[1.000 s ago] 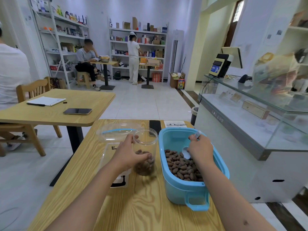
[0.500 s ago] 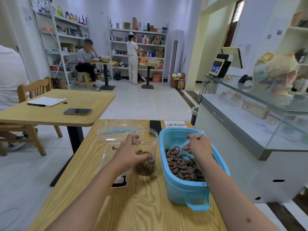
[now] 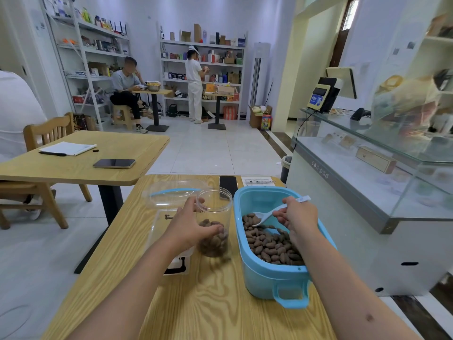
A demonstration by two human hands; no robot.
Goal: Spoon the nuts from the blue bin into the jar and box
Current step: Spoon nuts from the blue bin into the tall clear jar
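Left hand (image 3: 188, 224) grips clear cylindrical jar (image 3: 215, 217); right hand (image 3: 297, 214) pinches white plastic spoon (image 3: 266, 215) over ribbed brown nuts (image 3: 269, 244), oblong blue bin (image 3: 274, 278).

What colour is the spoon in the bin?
White; the spoon shows best in the head view, held by the right hand over the nuts.

Grey lettering reading roughly "cocopad" along the sloped front edge of the glass display counter (image 3: 348, 182), printed sheet (image 3: 257, 180) at the far end of the worktop too small to read, blue screen (image 3: 316, 100) on the counter terminal with unreadable characters
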